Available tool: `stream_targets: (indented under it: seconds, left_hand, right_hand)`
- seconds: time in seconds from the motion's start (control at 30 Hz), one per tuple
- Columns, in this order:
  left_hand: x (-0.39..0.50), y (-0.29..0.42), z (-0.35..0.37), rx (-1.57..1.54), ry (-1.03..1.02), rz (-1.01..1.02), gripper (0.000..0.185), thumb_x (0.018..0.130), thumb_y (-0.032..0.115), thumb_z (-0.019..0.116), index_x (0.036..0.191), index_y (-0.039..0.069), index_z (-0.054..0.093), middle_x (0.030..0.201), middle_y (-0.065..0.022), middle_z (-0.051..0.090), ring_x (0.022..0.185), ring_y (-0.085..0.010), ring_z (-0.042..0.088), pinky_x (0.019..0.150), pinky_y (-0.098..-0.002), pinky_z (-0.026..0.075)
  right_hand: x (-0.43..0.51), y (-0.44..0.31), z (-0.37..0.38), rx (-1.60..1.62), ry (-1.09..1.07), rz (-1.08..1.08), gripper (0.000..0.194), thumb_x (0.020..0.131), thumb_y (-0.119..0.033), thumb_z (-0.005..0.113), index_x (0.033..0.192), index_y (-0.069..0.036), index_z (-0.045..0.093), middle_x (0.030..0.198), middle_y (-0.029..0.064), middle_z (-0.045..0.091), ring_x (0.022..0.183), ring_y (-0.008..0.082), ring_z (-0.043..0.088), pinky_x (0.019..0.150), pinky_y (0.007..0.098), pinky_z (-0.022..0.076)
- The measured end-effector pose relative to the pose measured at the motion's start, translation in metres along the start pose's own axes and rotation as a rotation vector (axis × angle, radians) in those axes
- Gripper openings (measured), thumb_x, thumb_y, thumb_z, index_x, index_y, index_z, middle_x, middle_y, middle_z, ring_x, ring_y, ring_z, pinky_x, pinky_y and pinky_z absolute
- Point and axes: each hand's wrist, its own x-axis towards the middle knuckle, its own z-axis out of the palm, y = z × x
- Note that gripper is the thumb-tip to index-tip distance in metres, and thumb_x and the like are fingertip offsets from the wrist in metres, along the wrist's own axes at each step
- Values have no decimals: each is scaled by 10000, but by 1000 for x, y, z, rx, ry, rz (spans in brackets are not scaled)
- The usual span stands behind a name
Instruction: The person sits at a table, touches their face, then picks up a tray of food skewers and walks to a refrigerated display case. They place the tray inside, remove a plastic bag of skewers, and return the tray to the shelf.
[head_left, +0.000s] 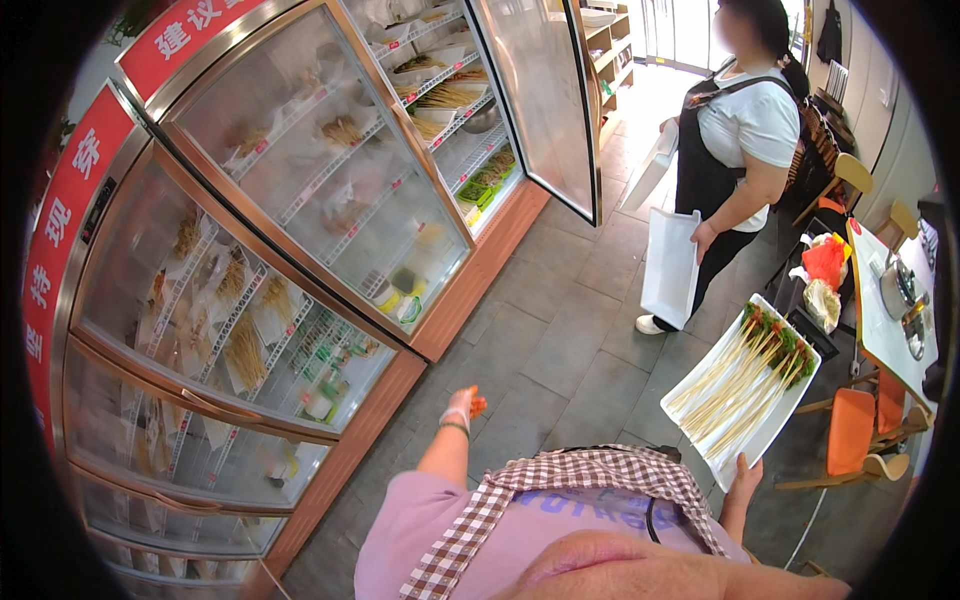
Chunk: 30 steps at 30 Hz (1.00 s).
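My left hand (466, 406), in a thin clear glove with orange colour on the fingers, hangs over the floor beside the fridges. Its fingers look loosely bent, and no object shows in it. My right hand (742, 480) grips the near end of a long white tray (720, 469). Across the tray lie many skewers (739, 386) with thin wooden sticks; leafy greens (802, 366) with reddish pieces are at their far ends. The fingers under the tray are hidden.
Glass-door display fridges (300, 180) with skewers line the left; one door (555, 112) stands open. Ahead, a co-worker in a black apron (701, 165) holds white trays (670, 266). At right are a table (874, 300), a red bag (825, 261) and orange chairs (851, 431).
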Motion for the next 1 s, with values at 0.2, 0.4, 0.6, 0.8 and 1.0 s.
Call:
stream_targets:
  seconds: [0.2,0.4,0.6,0.8,1.0]
  left_hand:
    - [-38,-96,-55,-69,182,-178,385,964,368,476,1040,10,596,895,-121,673,784,-240,669,678,-364,509]
    - [-63,-136,-83,-122,221,-283,420,967,369,480,1210,28,514,978,-140,652,857,-260,650,737,-374,499]
    - [-66,-139,-77,-149,210,-212,415,967,383,479,1182,34,541,985,-117,661,857,-233,654,744,-346,500]
    - [-53,-135,-76,-220,145,-224,397,939,332,557,1235,69,536,955,-131,677,796,-252,685,651,-370,515]
    - [-52,-146,-77,-183,141,-222,350,945,346,546,1157,69,565,943,-117,683,789,-245,688,634,-355,516]
  right_hand:
    - [12,7,18,43,-71,27,351,867,-61,618,1189,49,533,1070,99,616,913,170,587,814,298,464]
    - [17,4,39,39,-152,36,362,870,-64,623,1198,53,525,1075,101,620,913,169,590,823,299,464]
    - [23,0,60,52,-226,31,363,871,-42,619,1206,56,519,1092,104,621,935,172,588,855,298,458]
    - [16,-14,81,70,-310,65,364,875,-39,621,1211,53,516,1092,100,624,947,174,589,863,299,457]
    - [5,-23,101,80,-394,38,372,864,-40,619,1210,56,524,1112,101,623,965,175,587,875,301,448]
